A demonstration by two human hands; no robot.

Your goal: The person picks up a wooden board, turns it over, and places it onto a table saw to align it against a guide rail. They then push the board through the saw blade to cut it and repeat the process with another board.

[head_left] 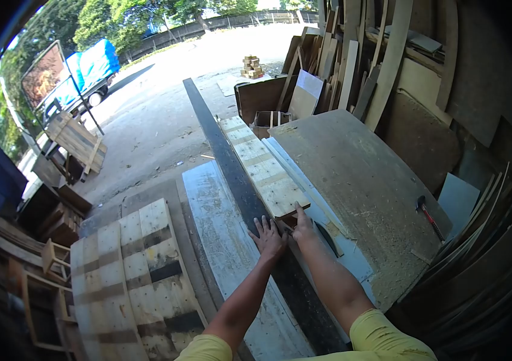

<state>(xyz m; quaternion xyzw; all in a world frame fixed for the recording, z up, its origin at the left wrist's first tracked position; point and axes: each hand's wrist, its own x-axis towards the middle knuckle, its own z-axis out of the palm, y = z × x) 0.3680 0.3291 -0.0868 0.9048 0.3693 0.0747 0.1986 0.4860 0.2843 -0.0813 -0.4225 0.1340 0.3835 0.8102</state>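
Note:
A pale wooden plank (260,159) with darker cross bands lies along a long dark beam (232,162), pointing away from me. My left hand (269,239) rests on the beam beside the plank's near end, its fingers spread. At the near right corner of the plank, my right hand (301,227) grips the end with a finger up on the edge; its other fingers are partly hidden. Just right of that hand, a dark curved blade-like edge (328,238) rises from the light work surface (223,207).
A red-handled hammer (429,218) lies on the brown board (358,174) at right. Wood offcuts (352,66) lean behind it. At left stands a banded wooden panel (135,271). Farther off are a block stack (252,67) and a truck under blue tarp (90,63).

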